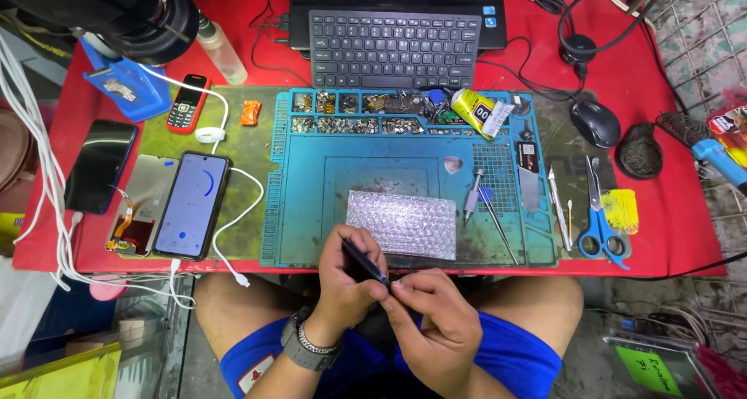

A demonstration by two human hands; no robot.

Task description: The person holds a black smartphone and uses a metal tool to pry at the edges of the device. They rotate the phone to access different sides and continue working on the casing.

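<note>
Gripping a thin dark phone (366, 263) edge-on, the left hand (346, 278) curls its fingers around it while the right hand (436, 321) pinches its lower end, both just off the desk's (661, 80) front edge (over the lap). A bubble-wrap sheet (402, 224) lies on the blue mat (311, 189) nearby.
</note>
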